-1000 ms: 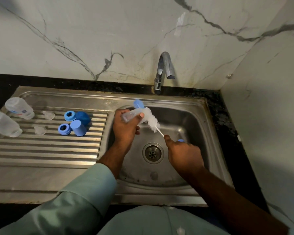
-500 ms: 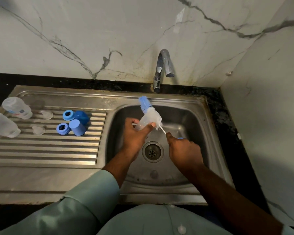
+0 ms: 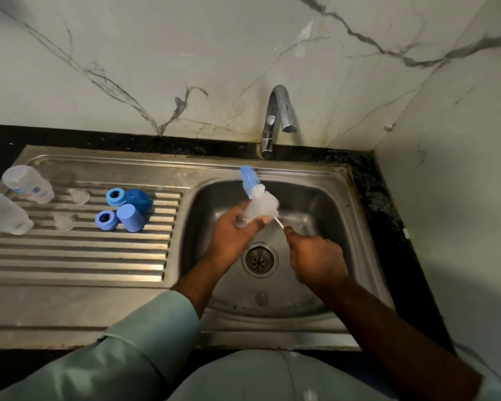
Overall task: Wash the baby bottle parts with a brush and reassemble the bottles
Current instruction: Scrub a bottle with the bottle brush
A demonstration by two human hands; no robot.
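Over the sink basin (image 3: pixel 324 198), the left hand (image 3: pixel 232 237) is gripping a clear bottle (image 3: pixel 248 217), mostly hidden by its fingers and by the white bristles of the brush (image 3: pixel 262 199). The right hand (image 3: pixel 315 256) is curling round the brush handle, concealing it. Left of the basin, two clear bottles (image 3: pixel 26 183) are lying, one cut off, beside two blue rings (image 3: pixel 115 196), two blue caps (image 3: pixel 130 217) and two faint teats (image 3: pixel 78 195).

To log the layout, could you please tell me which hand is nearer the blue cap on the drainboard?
Left. The left hand is over the basin just right of the blue cap; the right hand is farther right.
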